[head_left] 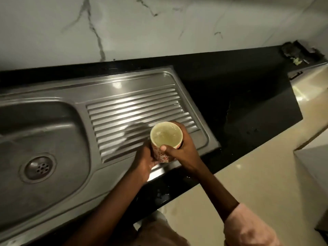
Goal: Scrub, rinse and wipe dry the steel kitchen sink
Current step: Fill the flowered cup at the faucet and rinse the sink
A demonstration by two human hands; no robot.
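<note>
The steel sink [53,107] is set into a black countertop [239,89] below a white, grey-veined marble wall [159,23]; its basin [35,135] lies at the left, dull and streaked, with a round perforated drain [39,168] at the bottom; the ribbed drainboard [134,110] fills the right half, its ridges catching bright bands of light, with a dark smeared patch near its front ridges; the sink's front rim shines where the light strikes it. Over the front right corner of the drainboard both hands hold a cup [166,140], cream inside and patterned with red flowers outside, filled near the brim with pale, cloudy liquid; the right hand [181,151] wraps round the cup's far and right side with the thumb curled over the near rim; the left hand [143,162] grips its lower left side with curled fingers, looking wet; a pink sleeve [248,226] covers the right forearm near the bottom edge. The basin's left part is cut off by the frame edge, and no tap shows; whether the cup rests on the steel or is lifted clear cannot be told, as the hands cover its base; at the far right end of the countertop sits a dark, blurred cluster of objects [298,54] with a pale green scrap, too dim to identify; the counter's surface is largely lost in shadow.
</note>
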